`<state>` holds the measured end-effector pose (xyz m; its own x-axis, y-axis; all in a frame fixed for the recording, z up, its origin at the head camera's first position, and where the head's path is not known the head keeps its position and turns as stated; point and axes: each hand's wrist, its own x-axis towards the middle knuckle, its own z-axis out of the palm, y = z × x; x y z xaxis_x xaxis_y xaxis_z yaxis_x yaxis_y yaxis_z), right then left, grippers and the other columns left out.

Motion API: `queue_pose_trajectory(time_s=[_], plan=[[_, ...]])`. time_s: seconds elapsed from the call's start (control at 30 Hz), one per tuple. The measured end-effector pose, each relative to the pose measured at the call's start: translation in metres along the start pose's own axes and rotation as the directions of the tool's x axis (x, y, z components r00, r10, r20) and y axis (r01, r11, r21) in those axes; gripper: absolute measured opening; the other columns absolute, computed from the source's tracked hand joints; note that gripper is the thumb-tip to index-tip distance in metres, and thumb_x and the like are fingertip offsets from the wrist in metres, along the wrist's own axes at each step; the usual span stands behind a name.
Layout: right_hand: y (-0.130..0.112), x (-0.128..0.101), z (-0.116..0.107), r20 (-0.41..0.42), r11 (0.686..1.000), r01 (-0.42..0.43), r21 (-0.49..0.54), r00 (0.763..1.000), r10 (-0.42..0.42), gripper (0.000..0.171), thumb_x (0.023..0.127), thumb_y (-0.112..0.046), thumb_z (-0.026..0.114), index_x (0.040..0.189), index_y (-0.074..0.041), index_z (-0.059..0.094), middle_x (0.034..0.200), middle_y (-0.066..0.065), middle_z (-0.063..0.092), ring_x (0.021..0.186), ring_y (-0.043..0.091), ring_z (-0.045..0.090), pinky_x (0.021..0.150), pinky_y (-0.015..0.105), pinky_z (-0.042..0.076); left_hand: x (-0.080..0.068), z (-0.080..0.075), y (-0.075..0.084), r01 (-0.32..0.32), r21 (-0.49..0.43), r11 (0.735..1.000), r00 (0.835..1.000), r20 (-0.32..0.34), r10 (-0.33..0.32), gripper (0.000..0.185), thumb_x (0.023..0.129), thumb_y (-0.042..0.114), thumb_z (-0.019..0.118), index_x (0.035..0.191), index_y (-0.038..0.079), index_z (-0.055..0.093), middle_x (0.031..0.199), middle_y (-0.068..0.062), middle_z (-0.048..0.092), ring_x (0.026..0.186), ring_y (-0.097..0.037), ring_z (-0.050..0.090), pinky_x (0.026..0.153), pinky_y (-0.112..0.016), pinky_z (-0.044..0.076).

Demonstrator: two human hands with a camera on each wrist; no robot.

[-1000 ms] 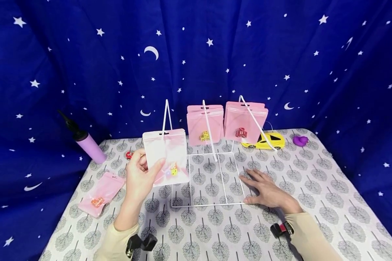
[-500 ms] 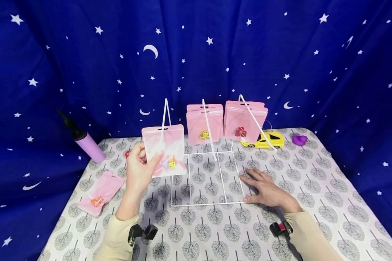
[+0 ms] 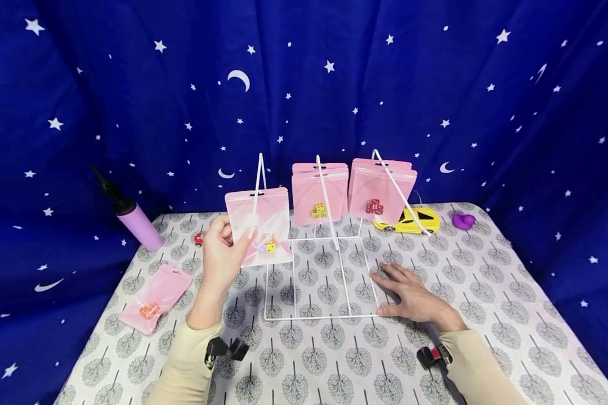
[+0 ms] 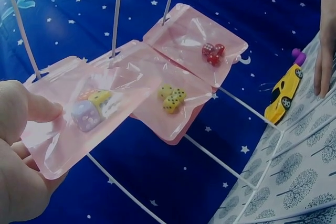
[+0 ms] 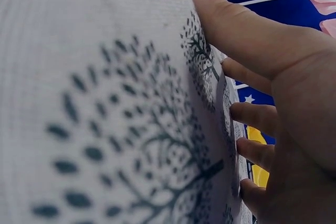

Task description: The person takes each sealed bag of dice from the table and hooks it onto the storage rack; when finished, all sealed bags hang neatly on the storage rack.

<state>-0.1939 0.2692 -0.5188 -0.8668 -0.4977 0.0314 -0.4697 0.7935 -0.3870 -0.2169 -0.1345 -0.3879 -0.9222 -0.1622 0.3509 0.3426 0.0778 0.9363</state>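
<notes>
A pink zip pouch (image 3: 263,214) holding a few dice of mixed colours hangs at the left prong of a white wire rack (image 3: 310,319). My left hand (image 3: 222,256) pinches its left side between thumb and fingers. In the left wrist view the prong passes through the pouch's hang hole. Pink pouches with yellow dice (image 4: 172,99) hang on the middle prong, and pouches with red dice (image 3: 375,207) on the right one. My right hand (image 3: 410,295) rests on the table with fingers spread, its thumb at the rack's front right corner.
Another pink pouch (image 3: 164,287) with orange dice lies flat on the left of the table. Behind it stand a purple hand pump (image 3: 141,226) and a small red toy (image 3: 199,239). A yellow toy car (image 3: 418,220) and a purple duck (image 3: 463,221) sit at the back right.
My left hand has moved the pouch back and up along the left prong, away from me. The right hand has stayed in place.
</notes>
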Motion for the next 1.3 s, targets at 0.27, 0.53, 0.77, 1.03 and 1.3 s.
queue_pose_trajectory(time_s=[0.27,0.53,0.77,1.03,1.3], plan=[[0.003,-0.002,0.004,0.004,1.0,-0.015,0.0,1.0,0.015,0.09,0.075,-0.058,0.073,0.148,-0.014,0.042,0.158,0.023,0.024,0.142,0.051,0.019,0.11,0.073,0.014,0.005,0.004,-0.006,0.002,0.017,1.0,1.0,-0.03,-0.001,0.025,0.083,-0.011,0.067,0.106,-0.008,0.058,0.098,-0.031,0.068,0.071,-0.009,0.067,0.063,-0.025,0.06],[0.001,-0.003,0.003,0.019,0.999,-0.028,0.019,0.999,0.028,0.089,0.075,-0.056,0.074,0.148,-0.014,0.042,0.159,0.021,0.022,0.143,0.05,0.017,0.11,0.074,0.014,0.011,0.005,-0.01,0.036,0.021,0.999,0.998,-0.044,-0.035,0.025,0.084,-0.008,0.067,0.109,-0.007,0.062,0.1,-0.03,0.069,0.069,-0.009,0.066,0.062,-0.026,0.06],[0.001,-0.003,0.0,0.007,1.0,-0.017,0.021,1.0,0.017,0.088,0.076,-0.055,0.074,0.147,-0.014,0.043,0.158,0.022,0.022,0.142,0.05,0.017,0.109,0.075,0.015,0.016,0.007,-0.013,0.006,0.005,1.0,0.997,-0.073,-0.005,0.023,0.084,-0.007,0.068,0.107,-0.006,0.067,0.097,-0.026,0.071,0.069,-0.007,0.066,0.061,-0.023,0.059],[0.0,-0.001,-0.001,-0.016,1.0,0.008,0.003,1.0,-0.008,0.088,0.077,-0.058,0.071,0.147,-0.013,0.044,0.157,0.023,0.024,0.142,0.05,0.018,0.108,0.074,0.017,0.026,0.006,-0.014,0.021,0.047,0.999,0.996,-0.091,-0.016,0.021,0.084,-0.003,0.069,0.105,-0.004,0.068,0.093,-0.019,0.073,0.07,-0.005,0.065,0.061,-0.018,0.056],[0.0,-0.001,0.0,-0.003,1.0,-0.001,0.002,1.0,0.001,0.088,0.077,-0.058,0.071,0.147,-0.013,0.043,0.158,0.022,0.023,0.143,0.049,0.017,0.111,0.072,0.016,0.034,0.007,-0.016,0.053,0.027,0.998,0.995,-0.08,-0.051,0.022,0.084,0.001,0.072,0.105,-0.003,0.068,0.085,-0.002,0.074,0.068,-0.008,0.066,0.061,-0.023,0.059]])
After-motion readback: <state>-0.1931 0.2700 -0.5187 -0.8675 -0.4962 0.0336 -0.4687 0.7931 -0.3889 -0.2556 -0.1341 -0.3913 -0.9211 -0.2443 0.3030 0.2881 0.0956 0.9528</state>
